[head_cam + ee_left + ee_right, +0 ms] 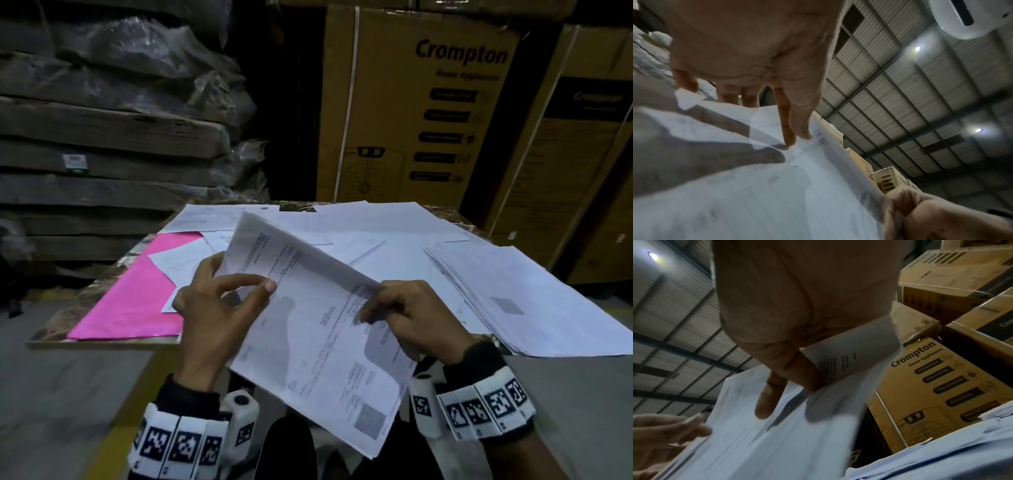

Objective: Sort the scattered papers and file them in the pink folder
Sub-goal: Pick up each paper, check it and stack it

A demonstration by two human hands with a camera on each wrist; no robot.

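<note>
Holding: a small sheaf of printed papers (318,329) is lifted off the counter (102,294) between both hands, its top sheet peeled up and back so the page beneath can be read.
Left hand: the left hand (212,308) supports the sheaf from behind at its left edge, thumb and forefinger extended onto the face; its fingers (789,129) lie fairly straight on the paper, steadying rather than clamping.
Right hand: the right hand (411,315) pinches the turned-back sheet at its right edge, fingers (768,399) curled round the paper, probably to keep the page lifted while it is checked.
Pink folder: the pink folder (137,298) lies flat on the counter's left side, well apart from the sheaf, with a few loose sheets (185,260) overlapping its right edge; nothing appears filed yet.
Other papers: scattered sheets (359,222) cover the far counter, and a squared stack (513,298) sits at right, likely already sorted.
Surroundings: cardboard cartons (411,102) stand behind; wrapped slabs (102,137) are stacked at left.
</note>
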